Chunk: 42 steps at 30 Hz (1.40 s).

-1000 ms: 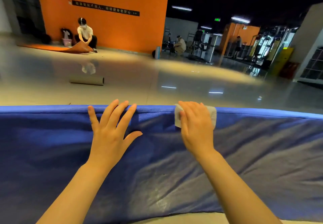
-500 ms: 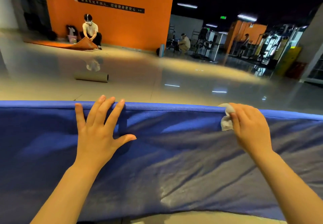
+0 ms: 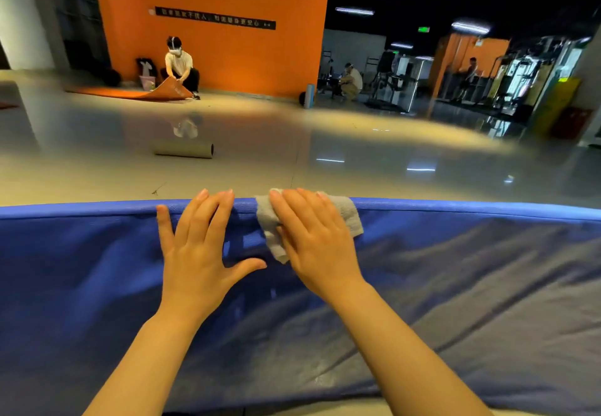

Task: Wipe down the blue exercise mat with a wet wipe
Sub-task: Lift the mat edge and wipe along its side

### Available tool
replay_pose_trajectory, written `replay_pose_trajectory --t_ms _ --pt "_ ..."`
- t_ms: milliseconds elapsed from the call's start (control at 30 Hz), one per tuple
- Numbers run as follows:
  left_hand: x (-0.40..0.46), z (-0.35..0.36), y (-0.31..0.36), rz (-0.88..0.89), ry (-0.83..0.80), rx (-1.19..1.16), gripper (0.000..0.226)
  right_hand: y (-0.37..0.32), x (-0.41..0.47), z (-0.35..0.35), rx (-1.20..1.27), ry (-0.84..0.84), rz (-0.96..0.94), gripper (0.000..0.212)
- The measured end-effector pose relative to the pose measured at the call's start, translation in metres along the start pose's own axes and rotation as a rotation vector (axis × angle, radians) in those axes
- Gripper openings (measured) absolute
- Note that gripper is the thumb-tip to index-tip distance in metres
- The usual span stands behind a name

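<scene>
While the blue exercise mat [image 3: 97,285] fills the lower half of the head view, its far edge runs as a raised blue band across the frame, and both hands sit at that edge. Left hand [image 3: 198,246]: palm down on the mat just short of the edge, fingers straight and spread, thumb out to the side, holding nothing. Right hand [image 3: 313,237]: flat, fingers straight and together, pressing the wet wipe [image 3: 353,217] onto the mat at the edge; no curl or pinch round the wipe. The wipe is white and crumpled, showing on both sides of the right hand and draped partly over the edge. The hands are just beside each other, not touching. Past the mat's far edge, a grey rolled mat [image 3: 183,149] lies on the glossy floor [image 3: 357,162]. Streaked sheen shows on the mat's near surface.
</scene>
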<state>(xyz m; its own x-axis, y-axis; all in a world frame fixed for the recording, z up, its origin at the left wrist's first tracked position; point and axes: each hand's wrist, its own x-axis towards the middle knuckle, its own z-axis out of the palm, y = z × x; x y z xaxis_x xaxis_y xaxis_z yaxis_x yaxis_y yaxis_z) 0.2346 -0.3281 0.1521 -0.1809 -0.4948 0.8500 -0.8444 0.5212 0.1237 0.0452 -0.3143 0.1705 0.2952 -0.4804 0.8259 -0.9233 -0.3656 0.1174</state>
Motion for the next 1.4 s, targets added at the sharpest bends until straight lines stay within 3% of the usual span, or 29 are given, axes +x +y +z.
replay_pose_trajectory --t_ms 67,267,400,500,600,700,833,933,1133,1400 --pt "-0.001 0.0 -0.003 0.025 0.009 -0.004 0.095 0.036 -0.012 -0.014 -0.087 0.005 0.008 0.042" --pt "-0.001 0.003 -0.005 0.071 0.056 0.015 0.088 0.148 -0.059 -0.079 -0.256 -0.035 0.304 0.039" --pt "0.0 0.006 -0.003 0.071 0.059 0.047 0.087 0.122 -0.039 -0.071 -0.174 0.032 0.366 0.04" --pt "-0.001 0.005 -0.001 0.071 0.057 0.047 0.085 0.066 -0.017 -0.043 -0.065 0.075 0.281 0.033" --pt "-0.003 0.001 -0.002 0.073 0.045 0.041 0.083 0.033 -0.004 -0.031 0.067 0.017 0.15 0.034" --pt "0.0 -0.001 0.001 0.028 0.035 0.013 0.078 0.064 -0.009 -0.049 0.035 -0.1 0.002 0.038" --pt "0.011 0.004 0.013 -0.067 0.075 0.012 0.05 0.139 -0.037 -0.093 -0.145 -0.205 0.093 0.039" --pt "0.019 0.013 0.023 -0.083 0.123 0.049 0.038 0.158 -0.047 -0.121 -0.146 -0.289 0.08 0.034" --pt "0.027 0.015 0.062 -0.053 0.138 0.046 0.032 0.184 -0.057 -0.159 -0.094 -0.351 0.136 0.034" --pt "0.028 0.051 0.177 0.042 0.035 -0.029 0.038 0.245 -0.116 -0.225 -0.305 -0.361 0.397 0.051"
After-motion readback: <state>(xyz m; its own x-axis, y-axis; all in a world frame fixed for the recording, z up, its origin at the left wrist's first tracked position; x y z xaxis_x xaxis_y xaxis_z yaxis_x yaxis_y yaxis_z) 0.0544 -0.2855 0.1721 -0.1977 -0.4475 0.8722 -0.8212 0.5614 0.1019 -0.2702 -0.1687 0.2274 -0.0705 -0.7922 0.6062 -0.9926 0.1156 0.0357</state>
